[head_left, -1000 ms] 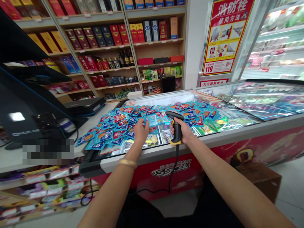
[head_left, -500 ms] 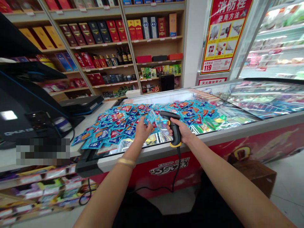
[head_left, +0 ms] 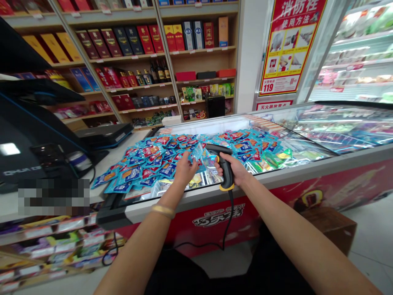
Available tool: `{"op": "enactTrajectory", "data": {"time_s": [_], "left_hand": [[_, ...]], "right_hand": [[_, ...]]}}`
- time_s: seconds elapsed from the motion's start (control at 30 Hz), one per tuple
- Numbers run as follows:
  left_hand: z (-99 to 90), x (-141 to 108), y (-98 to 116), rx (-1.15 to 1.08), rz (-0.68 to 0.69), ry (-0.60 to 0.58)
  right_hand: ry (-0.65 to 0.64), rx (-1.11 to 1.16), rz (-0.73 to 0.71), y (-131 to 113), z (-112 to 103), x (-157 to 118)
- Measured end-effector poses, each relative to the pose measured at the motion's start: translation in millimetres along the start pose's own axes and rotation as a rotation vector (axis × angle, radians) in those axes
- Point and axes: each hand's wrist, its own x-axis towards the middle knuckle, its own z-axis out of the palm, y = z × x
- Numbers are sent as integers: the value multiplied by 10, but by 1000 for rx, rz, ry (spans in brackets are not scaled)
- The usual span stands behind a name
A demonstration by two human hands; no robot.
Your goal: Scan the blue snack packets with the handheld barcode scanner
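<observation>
A black and yellow barcode scanner [head_left: 226, 170] is gripped by its handle in my right hand [head_left: 235, 169], its head turned left and its cable hanging down the freezer's front. My left hand [head_left: 186, 169] pinches a small blue snack packet [head_left: 197, 151], held just left of the scanner's head, with its pale side showing. Beneath and behind both hands, many blue packets with red or dark blue labels [head_left: 150, 151] lie in a loose heap on the glass freezer top. A second group of these packets [head_left: 245, 143] spreads to the right of the scanner.
The chest freezer [head_left: 285, 178] runs across in front of me, frozen goods visible through its glass. On the left counter stand a dark checkout terminal [head_left: 21, 135] and a flat black device [head_left: 104, 135]. Shelves of boxes [head_left: 135, 41] rise behind. A brown carton [head_left: 331, 229] sits on the floor at right.
The packet in my left hand has tilted slightly, and that hand has shifted a little. My right hand holds the scanner in nearly the same place.
</observation>
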Motion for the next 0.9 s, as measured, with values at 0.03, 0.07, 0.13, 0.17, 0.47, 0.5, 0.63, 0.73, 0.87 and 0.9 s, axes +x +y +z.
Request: {"op": "enactTrajectory", "data": {"time_s": [0.03,0.07,0.13,0.17,0.47,0.5,0.63,0.73,0.87,0.9], "left_hand": [[-6,0,-11,19,1,6],[-16,1,-23,46,7,16],[-41,11,-40,113,35,35],[-51,20,-39,147,48,40],[560,192,587,208,222,-211],[708,197,691,234,227,-298],[1219,214,980,428,115,-592],[1403,281,1062,440,103,-641],[1417,356,1077,418,94,-646],[1389,354,1067,411,95,-629]], "right_hand": [[7,19,-2,2,-4,7],[15,42,-9,2,-10,12],[31,96,-46,-12,-28,13],[40,123,-72,-29,-42,7],[250,213,-261,-471,-444,-96],[282,224,-270,-530,-511,-90],[385,252,-299,-724,-748,-46],[391,256,-340,-807,-856,-17],[387,269,-375,-840,-894,-14],[380,272,-379,-838,-892,-21]]}}
